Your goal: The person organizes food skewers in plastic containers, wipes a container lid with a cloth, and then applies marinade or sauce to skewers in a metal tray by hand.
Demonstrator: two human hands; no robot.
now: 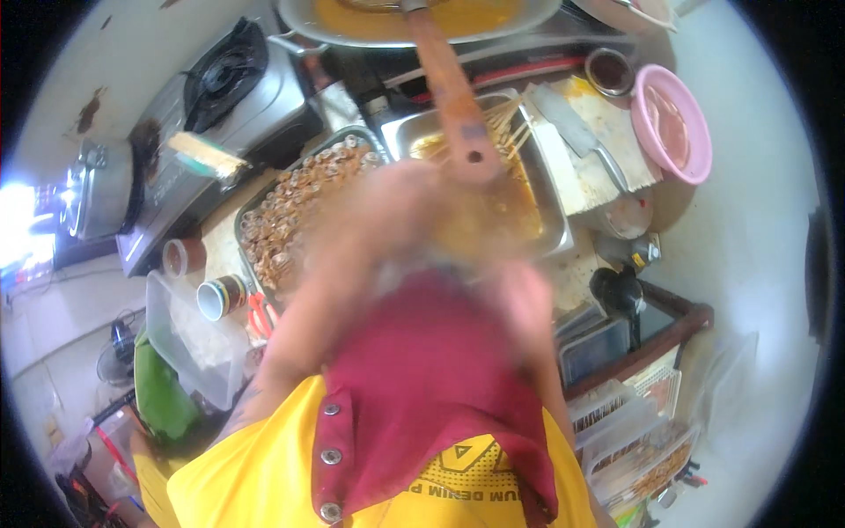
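Observation:
My left hand (400, 198), smeared by motion, is over the near left part of a steel tray (563, 231). My right hand (525, 299), also blurred, is at the tray's near right edge. Their fingers cannot be made out, nor whether anything is held. Inside the tray are yellow-brown liquid (528, 216) and several thin wooden skewers (506, 123). A long wooden handle (453, 97) reaches from a wide pan (352, 35) toward me, over the tray. To the left, a dark-rimmed tray holds many small round brown pieces (295, 207), partly hidden by my left forearm.
A cleaver (572, 128) lies on a board right of the steel tray, near a pink bowl (656, 132). At left are a gas stove (251, 106), a pot (101, 189), a can (220, 297), red-handled scissors (260, 315) and a clear plastic bin (194, 343).

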